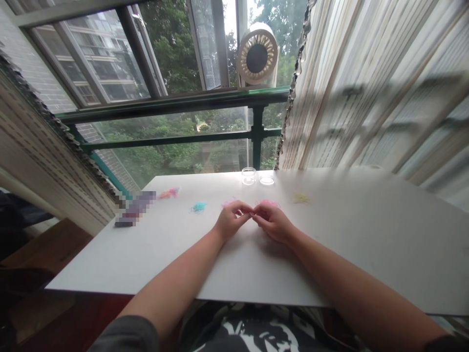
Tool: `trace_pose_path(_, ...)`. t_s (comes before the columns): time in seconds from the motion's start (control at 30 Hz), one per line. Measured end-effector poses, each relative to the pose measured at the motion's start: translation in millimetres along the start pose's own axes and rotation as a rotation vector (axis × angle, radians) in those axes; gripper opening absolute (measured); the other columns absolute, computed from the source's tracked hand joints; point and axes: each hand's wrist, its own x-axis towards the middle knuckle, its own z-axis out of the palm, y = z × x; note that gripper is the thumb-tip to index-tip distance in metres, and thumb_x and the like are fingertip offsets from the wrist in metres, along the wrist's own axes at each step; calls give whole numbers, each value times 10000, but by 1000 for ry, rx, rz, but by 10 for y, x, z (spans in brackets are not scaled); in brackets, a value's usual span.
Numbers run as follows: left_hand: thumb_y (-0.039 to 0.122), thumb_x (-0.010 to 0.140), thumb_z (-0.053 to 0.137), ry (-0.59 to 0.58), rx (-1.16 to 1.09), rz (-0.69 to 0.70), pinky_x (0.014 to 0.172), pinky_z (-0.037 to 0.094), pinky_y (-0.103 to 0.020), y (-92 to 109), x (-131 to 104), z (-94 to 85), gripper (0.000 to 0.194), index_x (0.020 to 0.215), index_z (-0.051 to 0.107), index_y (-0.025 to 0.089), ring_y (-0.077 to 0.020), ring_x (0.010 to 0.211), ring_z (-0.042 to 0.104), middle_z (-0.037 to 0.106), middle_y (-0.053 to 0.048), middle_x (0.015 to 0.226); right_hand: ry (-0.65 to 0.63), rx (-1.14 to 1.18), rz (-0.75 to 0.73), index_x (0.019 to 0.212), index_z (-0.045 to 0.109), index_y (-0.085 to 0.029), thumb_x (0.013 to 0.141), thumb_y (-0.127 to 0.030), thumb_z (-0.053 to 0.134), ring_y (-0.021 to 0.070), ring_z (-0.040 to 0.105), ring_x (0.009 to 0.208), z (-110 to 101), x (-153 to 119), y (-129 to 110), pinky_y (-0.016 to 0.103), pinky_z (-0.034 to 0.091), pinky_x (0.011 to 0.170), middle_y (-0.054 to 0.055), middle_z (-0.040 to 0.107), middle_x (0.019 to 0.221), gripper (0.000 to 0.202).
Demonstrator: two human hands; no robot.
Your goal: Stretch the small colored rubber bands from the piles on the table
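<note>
My left hand (233,220) and my right hand (271,222) meet fingertip to fingertip above the white table (154,259). Both are closed in a pinch, and whatever lies between the fingertips is too small to make out. Behind my right hand shows a bright pink pile of thin strands (268,202). A paler pink pile (227,202) lies just behind my left hand. Farther left is a turquoise pile (199,207), and a yellow pile (302,198) rests to the right.
A clear round container (248,176) stands near the table's back edge, beside a clear round lid (266,181). At the back left are a pink and orange bundle (169,192) and a blurred dark object (135,209). A round fan (257,57) is by the window.
</note>
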Motion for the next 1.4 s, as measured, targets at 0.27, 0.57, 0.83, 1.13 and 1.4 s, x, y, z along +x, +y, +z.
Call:
trace_pose_path(0.27,235,768,538,-37,-36,-19,708,476,-256,4,-16,1,164,876,641,167,-148,796,596,652,-55,865,57,-66,-5,695,501,-170,761,-303,525,88,396,484,-14,8,-17,221,314,464,-29,473,549,150)
trace_pose_path(0.57,272,766,548,-33,-15,-43,695,480,-252,1,-26,-6,184,870,628,143,-145,765,603,653,-55,826,73,-177,-66,703,513,-173,734,-213,514,96,396,511,-22,7,31,219,318,486,-37,448,546,50)
trace_pose_path(0.83,283,752,566,-11,-27,-69,689,483,-248,-13,-10,1,182,837,635,137,-143,747,602,659,-58,809,98,-224,-77,681,506,-176,731,-188,504,101,404,526,-31,2,24,223,328,501,-30,461,563,51)
trace_pose_path(1.13,263,744,571,-38,-44,-60,677,479,-242,3,-15,3,171,844,621,134,-139,748,602,652,-54,800,131,-198,-75,677,498,-174,722,-172,497,96,400,526,-35,14,-3,218,326,499,-32,455,568,45)
trace_pose_path(1.4,298,748,576,-62,-35,-57,664,473,-234,5,-26,-4,210,876,615,136,-136,749,597,649,-59,828,146,-181,-87,675,500,-175,726,-187,498,97,407,527,-27,17,6,217,333,496,-29,460,577,53)
